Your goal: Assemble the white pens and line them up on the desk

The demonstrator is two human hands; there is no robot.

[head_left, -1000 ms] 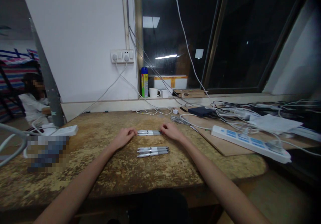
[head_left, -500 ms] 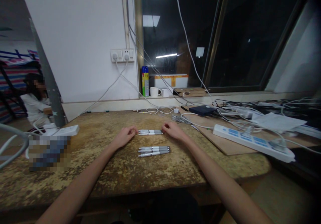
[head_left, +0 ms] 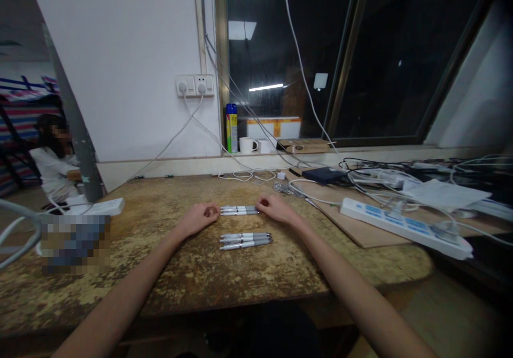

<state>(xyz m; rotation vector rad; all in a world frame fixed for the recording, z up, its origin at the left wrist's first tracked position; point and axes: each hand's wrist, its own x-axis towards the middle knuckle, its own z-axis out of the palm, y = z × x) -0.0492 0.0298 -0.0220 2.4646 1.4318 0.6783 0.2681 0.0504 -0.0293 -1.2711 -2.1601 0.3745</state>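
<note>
A far group of white-and-grey pens (head_left: 239,210) lies sideways on the worn wooden table (head_left: 192,278). At its left end my left hand (head_left: 200,217) is curled, thumb and fingertips against the pen ends. On the opposite end my right hand (head_left: 274,209) closes its fingers the same way, so the pens lie between both hands. Closer to me is a second group of similar pens (head_left: 246,240), side by side, touched by neither hand; its nearest pen is slightly angled.
To the right, a white power strip (head_left: 404,227) lies across a brown board (head_left: 352,230), with tangled cables behind. A white mug (head_left: 248,145) and a spray can (head_left: 231,128) stand on the sill. A person (head_left: 54,160) sits at far left.
My right hand's fingers have shifted very slightly left at the pen ends. The left hand and both pen groups look nearly the same; the view has tilted a little.
</note>
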